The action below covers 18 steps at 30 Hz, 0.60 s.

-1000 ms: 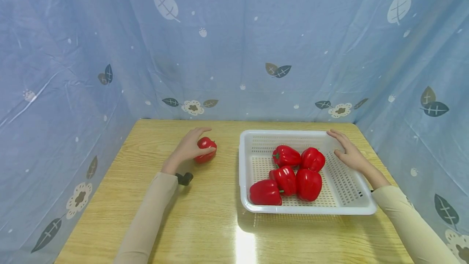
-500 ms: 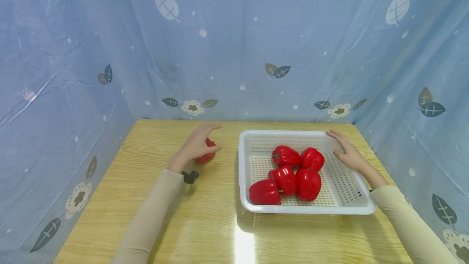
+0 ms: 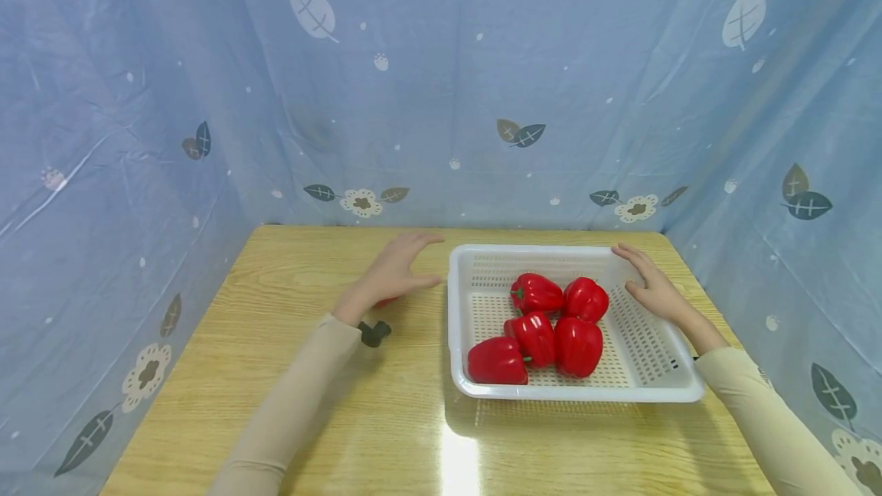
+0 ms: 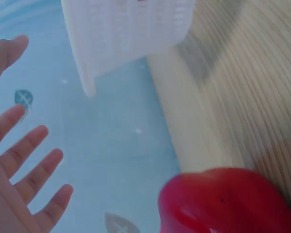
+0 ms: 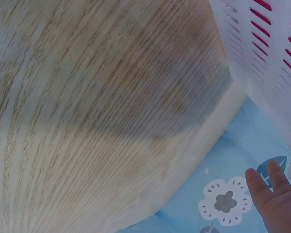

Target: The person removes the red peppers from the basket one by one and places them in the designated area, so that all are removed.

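White plastic makes up the slatted basket [image 3: 586, 395], which stands on the wood-grain table [image 3: 220, 343] with five glossy red bell peppers [image 3: 579, 347] inside, lying close together. One loose red bell pepper [image 4: 228, 204] rests on the table to the left of the basket; in the head view the left hand and wrist hide nearly all of it, but the left wrist view shows its rounded top.

The left hand [image 3: 389, 270] is spread wide and empty, thumb well away from the fingers, poised between the loose pepper and the basket's near side wall, apart from both as far as the views tell. The right hand [image 3: 651, 288] is at the opposite wall, fingers extended and thumb apart; whether its fingertips touch the rim or only hover over it is hard to judge.

The step in hand seems to be a two-handed reach about the basket. To do it well, bring the left palm in at the same height as the right, facing it across the middle of the basket, so that neither side tips. Keep the left wrist, with its small black device [image 3: 374, 334], clear of the loose pepper, since a rounded pepper could roll if nudged.
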Available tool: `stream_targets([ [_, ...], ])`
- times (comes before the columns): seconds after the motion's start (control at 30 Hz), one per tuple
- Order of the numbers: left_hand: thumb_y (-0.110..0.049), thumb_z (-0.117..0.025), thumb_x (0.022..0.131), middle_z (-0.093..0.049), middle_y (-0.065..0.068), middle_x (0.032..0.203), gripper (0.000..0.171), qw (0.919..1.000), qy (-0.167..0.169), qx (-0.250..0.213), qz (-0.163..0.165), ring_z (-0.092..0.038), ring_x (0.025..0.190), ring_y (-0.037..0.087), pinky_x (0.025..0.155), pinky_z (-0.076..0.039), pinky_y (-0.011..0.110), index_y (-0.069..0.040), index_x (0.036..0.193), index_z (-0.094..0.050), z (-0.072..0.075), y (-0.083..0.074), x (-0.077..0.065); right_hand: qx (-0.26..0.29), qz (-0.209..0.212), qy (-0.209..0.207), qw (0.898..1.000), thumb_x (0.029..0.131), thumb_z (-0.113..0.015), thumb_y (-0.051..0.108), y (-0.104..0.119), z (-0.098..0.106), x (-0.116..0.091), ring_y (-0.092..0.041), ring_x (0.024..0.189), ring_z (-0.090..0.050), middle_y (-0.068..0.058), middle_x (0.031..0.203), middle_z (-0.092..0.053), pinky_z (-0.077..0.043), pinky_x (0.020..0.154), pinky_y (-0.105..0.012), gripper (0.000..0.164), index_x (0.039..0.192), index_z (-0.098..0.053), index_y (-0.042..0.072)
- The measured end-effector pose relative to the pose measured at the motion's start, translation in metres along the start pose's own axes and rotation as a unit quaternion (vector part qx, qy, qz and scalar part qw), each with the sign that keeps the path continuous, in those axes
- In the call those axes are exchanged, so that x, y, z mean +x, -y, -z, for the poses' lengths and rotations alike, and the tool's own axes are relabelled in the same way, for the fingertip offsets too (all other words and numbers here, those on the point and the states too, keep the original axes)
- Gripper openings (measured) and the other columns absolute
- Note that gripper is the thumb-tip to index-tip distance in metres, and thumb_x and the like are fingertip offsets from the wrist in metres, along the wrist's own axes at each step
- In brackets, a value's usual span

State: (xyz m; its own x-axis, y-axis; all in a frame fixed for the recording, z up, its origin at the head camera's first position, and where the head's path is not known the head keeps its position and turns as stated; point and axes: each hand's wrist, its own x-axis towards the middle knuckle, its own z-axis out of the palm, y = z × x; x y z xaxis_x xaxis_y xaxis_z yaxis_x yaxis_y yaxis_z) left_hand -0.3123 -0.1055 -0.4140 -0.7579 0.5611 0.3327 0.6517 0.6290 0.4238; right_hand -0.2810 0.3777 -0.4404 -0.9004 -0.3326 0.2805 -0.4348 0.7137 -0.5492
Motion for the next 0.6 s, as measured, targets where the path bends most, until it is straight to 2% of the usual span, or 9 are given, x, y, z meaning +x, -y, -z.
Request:
stream_targets([
  [0.3, -0.051, -0.068, 0.077, -0.045, -0.004, 0.137, 0.070, 0.9995, 0.027, 0.003, -0.013, -0.038, 0.128, 0.016, 0.106, -0.032, 0.042, -0.022, 0.136, -0.043, -0.006, -0.022, 0.007, -0.005, 0.000, -0.002, 1.000, 0.081, -0.048, -0.012, -0.001, -0.001, 0.000, -0.053, 0.129, -0.021, -0.029, 0.145, -0.022, -0.023, 0.090, -0.075, 0.064, 0.141, -0.032, 0.002],
  [0.47, -0.051, -0.068, 0.077, -0.046, -0.004, 0.137, 0.069, 0.9987, 0.033, 0.012, -0.037, -0.040, 0.127, 0.015, 0.104, -0.035, 0.041, -0.024, 0.135, -0.044, -0.013, -0.029, 0.011, -0.005, -0.002, 0.000, 1.000, 0.082, -0.047, -0.011, -0.001, 0.000, 0.000, -0.053, 0.129, -0.020, -0.029, 0.145, -0.021, -0.022, 0.090, -0.075, 0.064, 0.142, -0.032, 0.003],
  [0.6, -0.049, -0.068, 0.078, -0.046, -0.003, 0.137, 0.068, 0.9975, 0.042, 0.013, -0.056, -0.040, 0.127, 0.016, 0.105, -0.035, 0.040, -0.022, 0.135, -0.044, -0.016, -0.037, 0.014, -0.004, -0.002, 0.000, 1.000, 0.082, -0.047, -0.011, -0.001, 0.000, 0.000, -0.054, 0.129, -0.020, -0.028, 0.146, -0.021, -0.022, 0.090, -0.075, 0.063, 0.142, -0.032, 0.004],
])
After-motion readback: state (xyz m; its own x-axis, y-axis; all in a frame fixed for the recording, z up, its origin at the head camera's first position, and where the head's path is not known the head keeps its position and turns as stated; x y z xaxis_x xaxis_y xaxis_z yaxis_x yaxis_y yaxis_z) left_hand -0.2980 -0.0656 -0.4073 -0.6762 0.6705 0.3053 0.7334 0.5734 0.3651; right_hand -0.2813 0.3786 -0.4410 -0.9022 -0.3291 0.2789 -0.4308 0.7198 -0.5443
